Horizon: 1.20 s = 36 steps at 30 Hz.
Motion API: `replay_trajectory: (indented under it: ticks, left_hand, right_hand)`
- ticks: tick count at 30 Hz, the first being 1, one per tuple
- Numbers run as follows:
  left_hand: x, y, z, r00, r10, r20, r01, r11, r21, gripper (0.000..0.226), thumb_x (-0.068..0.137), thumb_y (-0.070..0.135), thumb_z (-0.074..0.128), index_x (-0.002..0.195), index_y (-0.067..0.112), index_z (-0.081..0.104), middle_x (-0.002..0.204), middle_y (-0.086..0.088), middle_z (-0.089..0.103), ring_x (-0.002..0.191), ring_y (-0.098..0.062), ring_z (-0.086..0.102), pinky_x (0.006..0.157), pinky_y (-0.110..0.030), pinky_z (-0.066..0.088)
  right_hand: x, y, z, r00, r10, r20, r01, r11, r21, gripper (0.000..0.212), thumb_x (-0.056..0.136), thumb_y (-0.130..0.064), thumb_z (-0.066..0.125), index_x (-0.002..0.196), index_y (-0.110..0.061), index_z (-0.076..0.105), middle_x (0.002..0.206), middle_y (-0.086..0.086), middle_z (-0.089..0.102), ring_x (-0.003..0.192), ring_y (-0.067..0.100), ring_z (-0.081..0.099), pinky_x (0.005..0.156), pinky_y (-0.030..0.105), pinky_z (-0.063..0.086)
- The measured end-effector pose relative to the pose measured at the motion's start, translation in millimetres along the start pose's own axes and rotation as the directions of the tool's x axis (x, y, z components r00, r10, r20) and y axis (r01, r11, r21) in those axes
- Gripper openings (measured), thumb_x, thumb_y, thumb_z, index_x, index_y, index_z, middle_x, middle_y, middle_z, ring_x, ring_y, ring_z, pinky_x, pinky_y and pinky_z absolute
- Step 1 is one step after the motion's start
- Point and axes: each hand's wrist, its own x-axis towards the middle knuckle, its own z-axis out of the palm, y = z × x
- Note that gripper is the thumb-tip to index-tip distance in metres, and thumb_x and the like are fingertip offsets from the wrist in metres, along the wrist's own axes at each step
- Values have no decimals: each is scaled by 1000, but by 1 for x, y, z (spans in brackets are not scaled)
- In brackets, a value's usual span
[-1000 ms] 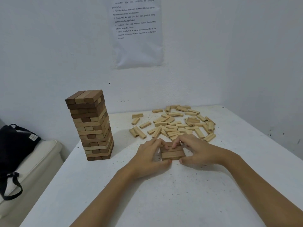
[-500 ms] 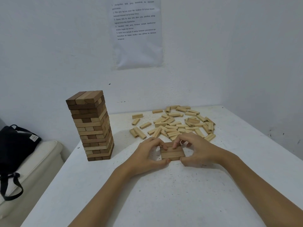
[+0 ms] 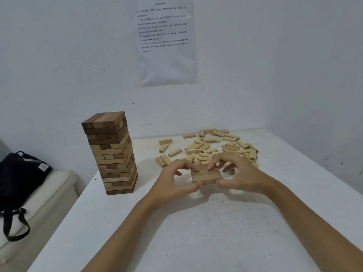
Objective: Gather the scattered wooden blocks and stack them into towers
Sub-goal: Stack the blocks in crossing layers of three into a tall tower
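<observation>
A flat layer of three wooden blocks (image 3: 206,176) is held between both hands, just above the white table (image 3: 216,232), with a shadow under it. My left hand (image 3: 174,181) pinches its left side with thumb and fingers. My right hand (image 3: 238,176) pinches its right side the same way. A tall finished tower of mixed dark and light blocks (image 3: 112,154) stands to the left. Several loose light blocks (image 3: 212,148) lie scattered behind my hands.
The table sits in a corner, with walls close behind and to the right. A printed sheet (image 3: 165,40) hangs on the back wall. Left of the table, a black bag (image 3: 19,179) lies on a cream seat (image 3: 39,203).
The three-block layer has come up slightly off the table between my hands. My fingers have spread and arched more around it. The tower and the loose blocks have not moved.
</observation>
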Motion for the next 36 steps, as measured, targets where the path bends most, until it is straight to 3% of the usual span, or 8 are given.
replay_trajectory:
  ticks: [6,9,20,22,25,30,33,36]
  left_hand:
    - [-1,23,-10,992,59,-109,-70,992,-101,34,68,47,73,97,29,67,105,14,65,108,-3,55,89,-26,42]
    - [-5,38,-19,982,111,-154,-127,987,-97,32,71,43,73,98,27,66,106,16,65,109,-4,55,89,-27,42]
    - [-11,97,-111,915,309,-258,-271,947,174,31,76,44,72,103,29,65,106,19,65,103,1,57,87,-16,42]
    - [-14,102,-132,907,313,-283,-265,944,194,31,76,43,73,102,27,66,103,19,65,95,4,58,83,-16,42]
    - [-16,103,-162,892,317,-323,-256,942,217,36,73,50,67,101,27,67,105,17,67,109,-5,58,90,-26,45]
    - [-20,86,-202,902,247,-354,-213,968,132,37,69,46,69,99,23,70,105,8,71,108,-16,61,93,-39,48]
    - [-20,66,-220,925,174,-339,-169,985,44,39,69,42,71,100,19,71,107,3,71,104,-17,63,92,-36,48]
    - [-17,48,-230,937,123,-326,-143,989,-39,42,67,40,71,102,17,71,107,0,71,99,-14,65,81,-21,50]
  right_hand:
    - [-1,-12,-9,995,-74,-68,82,989,123,36,60,-40,68,95,-33,70,102,-17,64,103,13,58,92,26,47]
    - [0,-27,-16,986,-132,-98,146,977,155,35,60,-42,69,94,-34,70,105,-11,65,103,12,58,86,22,47]
    - [45,-114,-31,922,-369,-119,384,911,150,35,66,-39,74,100,-30,71,110,-4,68,111,22,58,96,46,48]
    - [58,-129,-26,911,-393,-125,409,899,154,36,67,-40,75,102,-30,72,110,-6,69,111,21,59,95,48,49]
    - [77,-149,-14,902,-409,-138,429,885,181,37,67,-41,78,102,-30,74,108,-7,70,110,20,60,95,48,49]
    - [106,-174,12,914,-380,-140,403,887,224,27,71,-31,81,97,-31,75,105,-13,71,107,11,59,96,42,49]
    - [121,-179,30,928,-345,-142,371,898,238,22,75,-26,82,94,-31,75,100,-18,70,104,8,58,92,36,49]
    - [135,-179,46,942,-300,-152,329,913,242,19,74,-27,82,91,-33,75,98,-20,70,103,7,57,87,31,46]
